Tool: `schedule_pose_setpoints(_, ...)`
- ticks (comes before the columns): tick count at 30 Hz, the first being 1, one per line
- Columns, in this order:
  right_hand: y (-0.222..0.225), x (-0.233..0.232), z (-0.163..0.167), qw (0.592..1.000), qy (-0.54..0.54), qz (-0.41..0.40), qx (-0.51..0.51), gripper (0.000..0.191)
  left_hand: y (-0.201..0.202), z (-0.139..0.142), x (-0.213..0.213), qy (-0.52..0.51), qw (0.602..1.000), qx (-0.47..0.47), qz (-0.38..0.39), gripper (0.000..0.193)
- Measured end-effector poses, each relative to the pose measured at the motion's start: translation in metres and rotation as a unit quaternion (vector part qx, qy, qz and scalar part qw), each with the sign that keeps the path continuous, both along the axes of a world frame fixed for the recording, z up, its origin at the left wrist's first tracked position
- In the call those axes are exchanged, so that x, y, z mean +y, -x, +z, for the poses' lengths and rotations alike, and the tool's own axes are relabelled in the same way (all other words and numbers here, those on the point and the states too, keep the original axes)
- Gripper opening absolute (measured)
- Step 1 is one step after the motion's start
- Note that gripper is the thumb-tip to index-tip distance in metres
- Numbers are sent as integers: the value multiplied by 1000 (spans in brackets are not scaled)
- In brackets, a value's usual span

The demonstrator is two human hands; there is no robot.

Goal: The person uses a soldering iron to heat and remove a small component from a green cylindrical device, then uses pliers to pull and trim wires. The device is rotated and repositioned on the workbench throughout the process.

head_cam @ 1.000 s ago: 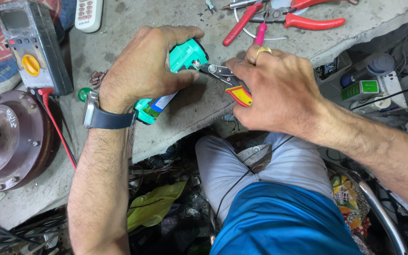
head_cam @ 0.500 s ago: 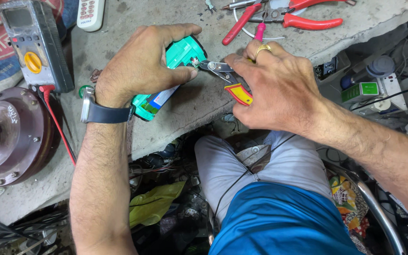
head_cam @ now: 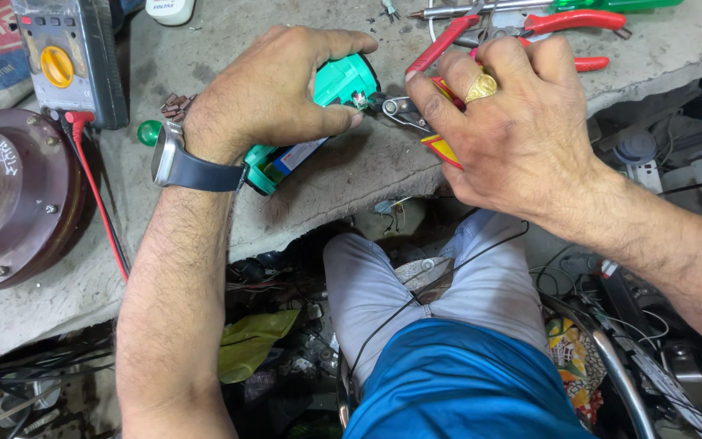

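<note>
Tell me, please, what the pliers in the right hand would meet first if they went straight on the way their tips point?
Most likely the turquoise device that the left hand holds: the pliers in the right hand point left at its end, seemingly touching it already.

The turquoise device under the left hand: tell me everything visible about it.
The turquoise device looks like a plastic housing, lying tilted on the grey concrete bench. A blue-and-white label shows near its lower end. The left hand covers its middle and pins it down. The small pliers, held by the right hand, meet a small part at its upper end.
</note>
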State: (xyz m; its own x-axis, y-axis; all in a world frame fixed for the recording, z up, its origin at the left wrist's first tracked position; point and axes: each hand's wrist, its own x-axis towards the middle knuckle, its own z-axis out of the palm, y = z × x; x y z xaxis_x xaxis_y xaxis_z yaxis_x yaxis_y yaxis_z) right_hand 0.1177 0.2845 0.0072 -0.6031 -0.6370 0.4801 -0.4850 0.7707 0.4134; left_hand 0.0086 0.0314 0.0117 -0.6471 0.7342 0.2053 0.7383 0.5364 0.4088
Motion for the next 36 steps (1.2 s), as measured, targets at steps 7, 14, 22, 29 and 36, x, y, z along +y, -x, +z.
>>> schedule_pose_setpoints(7,8,-1,0,996,-53,35,67,49,0,0,-3,-6,1000,-5,-9,69)
schedule_pose_setpoints(14,16,-1,12,991,-112,41,68,41,-3,2,-1,1,1000,3,-2,67)
schedule_pose_setpoints(22,25,-4,27,987,-157,22,-4,60,-8,6,2,14,1000,28,-2,64)
schedule_pose_setpoints(29,31,1,26,991,-95,25,-90,68,-9,7,4,12,999,36,-14,63)
schedule_pose_setpoints(36,34,3,24,991,-78,32,-105,68,-12,7,2,6,999,41,-9,63)
